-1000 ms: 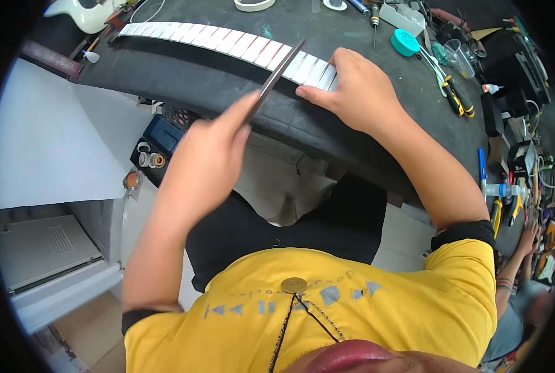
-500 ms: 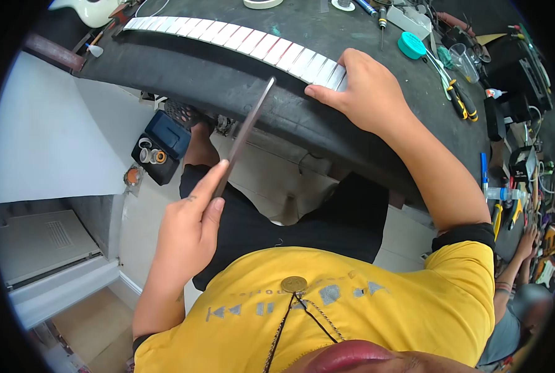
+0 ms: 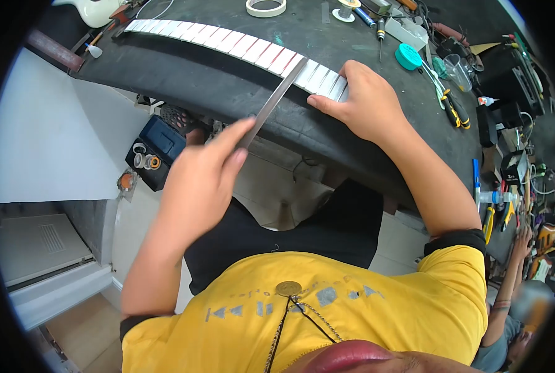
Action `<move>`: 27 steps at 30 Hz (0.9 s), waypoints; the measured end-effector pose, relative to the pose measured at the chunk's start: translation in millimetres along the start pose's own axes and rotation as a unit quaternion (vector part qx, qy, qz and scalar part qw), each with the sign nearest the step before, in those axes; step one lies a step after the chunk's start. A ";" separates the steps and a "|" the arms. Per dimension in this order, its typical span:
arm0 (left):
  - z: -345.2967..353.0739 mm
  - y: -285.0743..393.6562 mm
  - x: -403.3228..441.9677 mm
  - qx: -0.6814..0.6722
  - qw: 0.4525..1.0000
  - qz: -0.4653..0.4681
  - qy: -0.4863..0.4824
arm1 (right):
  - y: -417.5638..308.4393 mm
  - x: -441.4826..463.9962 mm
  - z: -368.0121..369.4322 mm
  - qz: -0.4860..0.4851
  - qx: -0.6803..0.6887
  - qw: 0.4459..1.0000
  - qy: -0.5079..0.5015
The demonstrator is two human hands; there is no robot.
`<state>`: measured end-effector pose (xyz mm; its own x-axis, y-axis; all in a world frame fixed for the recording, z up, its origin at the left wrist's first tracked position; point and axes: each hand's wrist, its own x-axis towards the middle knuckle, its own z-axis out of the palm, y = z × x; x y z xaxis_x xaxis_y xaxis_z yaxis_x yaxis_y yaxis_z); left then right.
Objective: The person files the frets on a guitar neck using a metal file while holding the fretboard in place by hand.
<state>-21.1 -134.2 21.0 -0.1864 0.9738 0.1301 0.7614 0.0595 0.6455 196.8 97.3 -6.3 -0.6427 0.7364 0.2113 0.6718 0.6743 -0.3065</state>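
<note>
A guitar neck (image 3: 228, 43) with its fingerboard covered in white tape between the frets lies along the front edge of the dark bench. My right hand (image 3: 367, 99) is closed around its right end, thumb on the near side and fingers over the far side. In my left hand (image 3: 209, 168) is a slim flat metal file (image 3: 271, 105), gripped near its lower end with the index finger laid along it. The file's far end lies over the taped fingerboard, left of my right hand; whether it touches a fret is unclear. My left hand is slightly blurred.
On the dark bench (image 3: 327, 137) are a tape roll (image 3: 266, 7), a screwdriver (image 3: 380, 38), a teal round container (image 3: 408, 56) and yellow-black pliers (image 3: 456, 110). A black case (image 3: 157, 146) with rolls sits low left. Another person's arm (image 3: 507, 280) shows at right.
My left hand has moved up and right, bringing the file's tip from the bench edge onto the taped fingerboard. My right hand keeps its hold on the neck. The view has shifted slightly.
</note>
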 end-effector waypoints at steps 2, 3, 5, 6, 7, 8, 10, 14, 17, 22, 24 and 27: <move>8.6 5.7 48.3 0.014 0.999 0.050 0.008 | -1.6 0.2 -2.8 0.006 0.000 1.000 -0.008; 15.6 4.9 75.7 0.034 0.997 0.062 0.002 | -2.9 1.4 -4.4 0.006 0.000 1.000 -0.013; 30.5 9.5 114.1 0.063 0.997 0.044 0.009 | -4.0 0.2 -6.3 0.018 0.009 1.000 -0.024; 40.2 1.7 121.4 0.068 0.993 0.081 0.045 | -3.2 0.8 -7.0 0.026 0.013 0.999 -0.026; 34.2 5.2 111.4 0.050 0.997 0.058 0.024 | -2.1 0.4 -5.4 0.024 0.015 0.999 -0.021; 23.0 9.6 86.4 0.032 0.999 0.034 0.000 | -1.6 -1.0 -5.2 0.022 0.014 0.999 -0.022; 13.4 -7.7 30.1 0.034 0.997 0.063 0.023 | -0.7 0.9 -5.9 0.016 0.014 1.000 -0.020; 2.2 -15.0 -42.7 0.038 0.999 0.010 0.007 | -2.0 2.4 -3.8 0.013 0.005 1.000 -0.024; 1.2 2.3 16.4 0.110 0.993 0.023 -0.018 | -1.1 3.3 -5.7 0.012 0.013 1.000 -0.020; 38.6 6.9 125.8 0.071 0.991 0.107 0.046 | 7.2 0.9 3.4 -0.005 0.026 1.000 0.011; 26.0 9.7 95.5 0.043 0.999 0.026 -0.017 | 3.5 -0.4 -1.3 0.008 0.015 1.000 -0.009; 6.4 -9.7 4.4 0.029 0.999 0.032 0.009 | -1.5 0.5 -4.9 0.019 0.012 1.000 -0.022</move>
<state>-25.3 -129.1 10.5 -0.1470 0.9721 0.1829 0.8062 0.0106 0.5916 197.3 97.0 -1.1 -0.6337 0.7574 0.1577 0.6869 0.6446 -0.3357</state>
